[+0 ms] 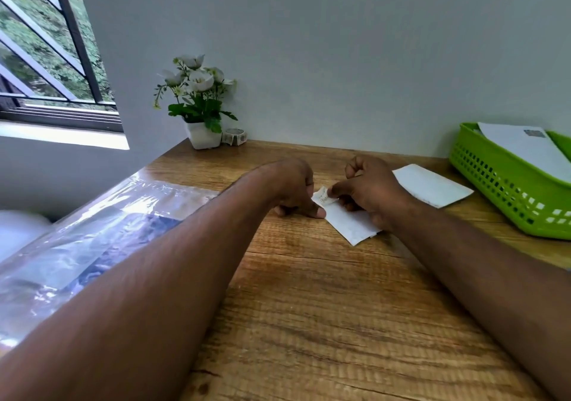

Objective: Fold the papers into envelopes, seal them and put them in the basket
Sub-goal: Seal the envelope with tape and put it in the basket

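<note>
Flat on the brown wood-grain tabletop [309, 292], between both hands: a small white folded-paper envelope [352, 224], pinned by the left hand [296, 190] with fingertips pressed down at its near corner. Right hand [370, 190] pinched shut on a small printed sticker seal [323, 198] at the flap. Thin, light, easily creased and prone to sliding, so probably best lifted by an edge toward the green perforated plastic basket [500, 196].

Right hand [370, 190] pinches sticker [324, 198] on folded envelope [349, 224]; left hand [293, 187] pins it.
</note>
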The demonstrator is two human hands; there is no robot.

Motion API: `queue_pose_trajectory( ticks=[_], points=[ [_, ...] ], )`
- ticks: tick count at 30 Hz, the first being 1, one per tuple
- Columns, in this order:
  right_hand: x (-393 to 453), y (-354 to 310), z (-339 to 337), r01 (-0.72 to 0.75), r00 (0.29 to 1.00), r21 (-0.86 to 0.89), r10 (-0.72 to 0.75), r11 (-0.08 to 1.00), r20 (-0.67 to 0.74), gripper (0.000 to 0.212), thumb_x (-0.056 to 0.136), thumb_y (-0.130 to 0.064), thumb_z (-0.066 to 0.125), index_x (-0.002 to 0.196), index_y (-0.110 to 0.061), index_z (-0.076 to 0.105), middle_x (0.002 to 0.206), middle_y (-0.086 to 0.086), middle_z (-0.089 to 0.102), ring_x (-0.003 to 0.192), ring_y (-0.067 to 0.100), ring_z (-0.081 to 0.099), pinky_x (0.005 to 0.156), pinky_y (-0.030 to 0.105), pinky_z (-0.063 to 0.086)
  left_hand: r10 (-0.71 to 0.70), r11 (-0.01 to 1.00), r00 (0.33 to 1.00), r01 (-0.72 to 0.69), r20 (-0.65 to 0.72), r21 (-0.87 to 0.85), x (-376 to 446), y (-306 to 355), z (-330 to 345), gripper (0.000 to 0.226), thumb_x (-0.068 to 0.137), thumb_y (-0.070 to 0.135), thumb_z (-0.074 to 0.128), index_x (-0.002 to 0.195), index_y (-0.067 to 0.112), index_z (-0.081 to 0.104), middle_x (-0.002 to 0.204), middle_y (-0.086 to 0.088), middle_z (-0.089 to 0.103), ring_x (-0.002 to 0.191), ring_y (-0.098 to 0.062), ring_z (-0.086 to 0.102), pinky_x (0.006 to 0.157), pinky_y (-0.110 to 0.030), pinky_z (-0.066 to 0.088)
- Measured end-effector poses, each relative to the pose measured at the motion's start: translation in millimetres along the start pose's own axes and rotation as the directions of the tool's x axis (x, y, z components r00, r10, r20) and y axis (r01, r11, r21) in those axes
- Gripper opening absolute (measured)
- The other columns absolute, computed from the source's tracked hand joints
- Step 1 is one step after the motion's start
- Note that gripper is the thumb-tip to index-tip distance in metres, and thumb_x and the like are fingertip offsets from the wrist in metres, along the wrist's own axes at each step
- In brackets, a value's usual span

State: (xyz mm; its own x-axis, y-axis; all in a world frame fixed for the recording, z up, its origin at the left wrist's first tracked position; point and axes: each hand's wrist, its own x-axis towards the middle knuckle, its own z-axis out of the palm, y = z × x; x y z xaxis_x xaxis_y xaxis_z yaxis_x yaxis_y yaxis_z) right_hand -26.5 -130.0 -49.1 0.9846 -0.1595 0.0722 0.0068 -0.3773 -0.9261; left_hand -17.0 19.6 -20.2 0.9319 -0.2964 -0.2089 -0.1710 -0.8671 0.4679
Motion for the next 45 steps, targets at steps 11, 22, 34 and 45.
queue_pose_trajectory(
  ticks=[11, 22, 34, 45],
  points=[
    [4, 11, 1, 0.107, 0.994, -0.05, -0.108, 0.993, -0.02, 0.045, 0.063, 0.006, 0.078, 0.064, -0.018, 0.039, 0.059, 0.008, 0.052, 0.053, 0.022, 0.058, 0.051, 0.031, 0.049, -0.082, 0.962, 0.983, 0.035, -0.164, -0.272, 14, -6, 11, 0.019, 0.087, 0.02, 0.07, 0.09, 0.002, 0.068, 0.062, -0.008, 0.061, 0.045, -0.018, 0.049, 0.043, -0.024, 0.041],
    [3, 11, 2, 0.177, 0.981, -0.155, -0.187, 0.972, -0.051, 0.047, 0.061, -0.001, 0.08, 0.052, -0.017, 0.037, 0.05, 0.003, 0.05, 0.049, 0.02, 0.056, 0.053, 0.034, 0.05, -0.059, 0.966, 0.97, -0.004, -0.235, -0.259, 15, -5, 14, 0.022, 0.08, 0.021, 0.077, 0.089, 0.001, 0.07, 0.071, -0.01, 0.067, 0.049, -0.017, 0.053, 0.05, -0.025, 0.044],
    [4, 10, -3, 0.325, 0.946, -0.336, -0.306, 0.884, 0.109, 0.028, 0.074, -0.007, 0.078, 0.064, -0.015, 0.053, 0.07, 0.002, 0.061, 0.056, 0.01, 0.058, 0.057, 0.034, 0.051, -0.051, 0.972, 0.964, -0.012, -0.261, -0.234, 18, -5, 15, 0.016, 0.078, 0.02, 0.078, 0.087, 0.009, 0.07, 0.077, -0.004, 0.067, 0.06, -0.012, 0.057, 0.052, -0.024, 0.044],
    [14, 11, -4, 0.489, 0.867, -0.519, -0.328, 0.701, 0.375, 0.021, 0.093, -0.011, 0.053, 0.099, -0.013, 0.074, 0.102, -0.003, 0.07, 0.092, 0.007, 0.057, 0.079, 0.021, 0.038, -0.033, 0.982, 0.966, -0.015, -0.257, -0.186, 16, -4, 14, 0.02, 0.081, 0.02, 0.076, 0.094, 0.006, 0.07, 0.087, -0.01, 0.07, 0.074, -0.021, 0.064, 0.07, -0.033, 0.056]
  ],
)
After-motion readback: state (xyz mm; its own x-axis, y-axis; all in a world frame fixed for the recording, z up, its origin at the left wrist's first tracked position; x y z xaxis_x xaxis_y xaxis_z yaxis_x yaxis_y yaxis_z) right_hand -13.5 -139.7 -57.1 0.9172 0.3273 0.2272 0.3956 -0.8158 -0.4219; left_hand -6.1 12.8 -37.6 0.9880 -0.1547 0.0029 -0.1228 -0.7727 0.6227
